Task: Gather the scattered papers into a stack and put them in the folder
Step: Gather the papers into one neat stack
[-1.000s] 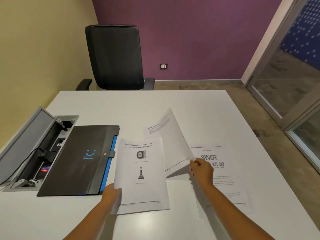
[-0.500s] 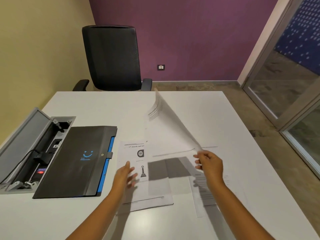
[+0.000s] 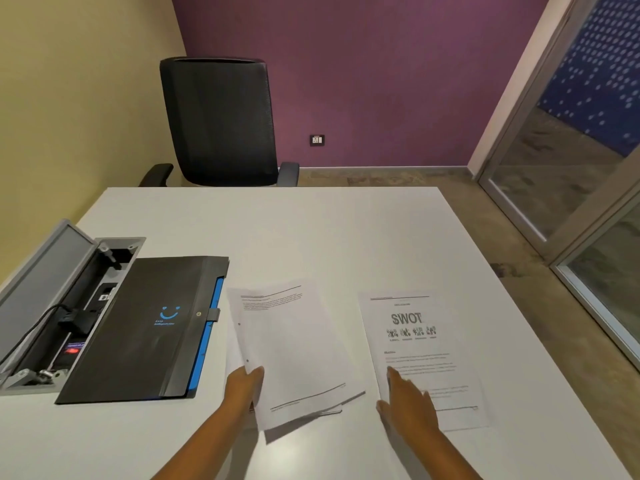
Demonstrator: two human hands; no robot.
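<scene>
Left hand (image 3: pixel 242 382) pinched the near-left corner of a small paper stack (image 3: pixel 294 351) beside the closed black folder (image 3: pixel 145 327); right hand (image 3: pixel 408 403) lay flat, fingers spread, on the SWOT sheet (image 3: pixel 415 341) on the table (image 3: pixel 311 237).

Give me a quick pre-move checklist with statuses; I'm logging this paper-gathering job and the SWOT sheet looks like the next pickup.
1. SWOT sheet lies flat and alone on the table: ok.
2. Right hand is on it, fingers spread flat: ok; no grip yet.
3. Left hand steadies the stack: ok.
4. Stack edges squared: not ok, lower sheets stick out.
5. Folder open to receive papers: not ok, it looks closed.
</scene>
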